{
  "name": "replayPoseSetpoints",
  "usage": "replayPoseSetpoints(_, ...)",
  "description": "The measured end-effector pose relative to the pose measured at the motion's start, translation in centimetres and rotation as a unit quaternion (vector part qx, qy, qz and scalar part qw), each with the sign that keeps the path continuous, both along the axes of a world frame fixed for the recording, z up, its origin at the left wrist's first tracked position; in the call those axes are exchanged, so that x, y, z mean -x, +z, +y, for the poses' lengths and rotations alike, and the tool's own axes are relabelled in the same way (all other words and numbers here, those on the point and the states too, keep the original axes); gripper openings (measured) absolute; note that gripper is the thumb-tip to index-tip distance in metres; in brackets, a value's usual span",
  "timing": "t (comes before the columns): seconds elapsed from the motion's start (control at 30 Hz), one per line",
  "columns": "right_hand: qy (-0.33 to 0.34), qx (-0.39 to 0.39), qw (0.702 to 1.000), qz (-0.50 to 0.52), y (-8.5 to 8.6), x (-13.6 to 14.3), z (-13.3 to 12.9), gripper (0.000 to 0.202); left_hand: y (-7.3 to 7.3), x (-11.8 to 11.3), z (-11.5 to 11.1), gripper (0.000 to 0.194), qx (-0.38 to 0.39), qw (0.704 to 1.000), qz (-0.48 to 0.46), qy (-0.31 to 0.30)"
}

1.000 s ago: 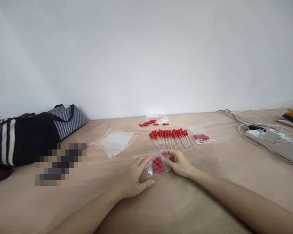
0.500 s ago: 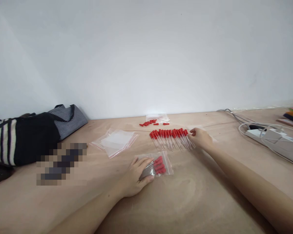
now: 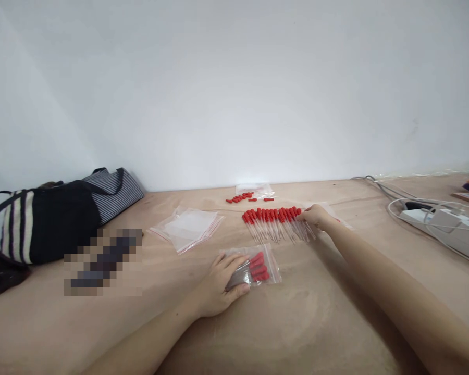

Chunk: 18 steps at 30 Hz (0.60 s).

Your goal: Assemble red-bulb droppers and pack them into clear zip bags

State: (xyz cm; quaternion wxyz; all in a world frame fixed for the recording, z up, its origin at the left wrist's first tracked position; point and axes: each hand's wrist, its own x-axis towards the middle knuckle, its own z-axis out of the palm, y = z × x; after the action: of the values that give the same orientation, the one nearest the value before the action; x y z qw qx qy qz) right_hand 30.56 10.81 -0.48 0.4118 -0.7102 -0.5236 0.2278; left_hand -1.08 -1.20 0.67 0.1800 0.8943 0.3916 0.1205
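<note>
My left hand (image 3: pixel 224 284) lies with its fingers spread over one end of a clear zip bag (image 3: pixel 274 263). Inside that bag, glass droppers with red bulbs (image 3: pixel 259 266) lie side by side. Beyond it, a row of droppers with red rubber bulbs (image 3: pixel 271 214) is laid out, their clear tubes pointing toward me. My right hand (image 3: pixel 316 216) is at the row's right end, thumb and fingers pinched on the last dropper (image 3: pixel 299 212). The palm side of this hand is hidden.
Flat zip bags (image 3: pixel 187 228) are stacked left of the row. Loose red bulbs (image 3: pixel 240 198) and thin clear tubes (image 3: pixel 268 194) lie near the wall. A black bag (image 3: pixel 62 219) stands at left; a white power strip with cables (image 3: pixel 445 226) is at right.
The view has shifted slightly, so everything sits a little further right. My right hand has drawn closer to the row's end dropper. My left hand stays on the zip bag.
</note>
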Motion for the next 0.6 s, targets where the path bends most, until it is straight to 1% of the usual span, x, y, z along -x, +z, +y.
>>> replayPoseSetpoints(0.07, 0.014, 0.009, 0.999, 0.038, 0.6, 0.0, -0.5, 0.015, 0.1, 0.0, 0.0, 0.049, 0.003, 1.000, 0.002, 0.004)
replayPoseSetpoints(0.13, 0.031, 0.013, 0.996, 0.078, 1.2, 0.2, -1.3, 0.022, 0.3, -0.1, -0.1, 0.049, 0.006, 1.000, 0.005, 0.007)
replayPoseSetpoints(0.23, 0.063, 0.005, 0.989, 0.133, 1.5, 1.3, -3.5, 0.036, 0.5, -0.2, -0.2, 0.050, 0.012, 1.000, 0.013, 0.012)
replayPoseSetpoints(0.3, 0.085, -0.007, 0.982, 0.169, 1.1, 2.5, -5.6, 0.045, 0.6, -0.3, -0.3, 0.050, 0.013, 1.000, 0.014, 0.017)
replayPoseSetpoints(0.33, 0.109, -0.029, 0.971, 0.211, 0.6, 3.2, -6.6, 0.049, 0.6, -0.3, -0.3, 0.050, 0.012, 1.000, 0.013, 0.019)
replayPoseSetpoints(0.4, 0.138, -0.062, 0.953, 0.261, -0.4, 4.6, -8.5, 0.050, 0.7, -0.3, -0.4, 0.049, 0.008, 1.000, 0.010, 0.021)
replayPoseSetpoints(0.5, 0.114, -0.111, 0.934, 0.322, -1.7, 6.2, -10.1, 0.049, 0.7, -0.3, -0.4, 0.048, 0.000, 1.000, 0.009, 0.022)
replayPoseSetpoints(0.6, 0.083, -0.142, 0.924, 0.344, -2.2, 7.2, -10.5, 0.047, 0.5, -0.3, -0.3, 0.048, -0.009, 1.000, 0.013, 0.020)
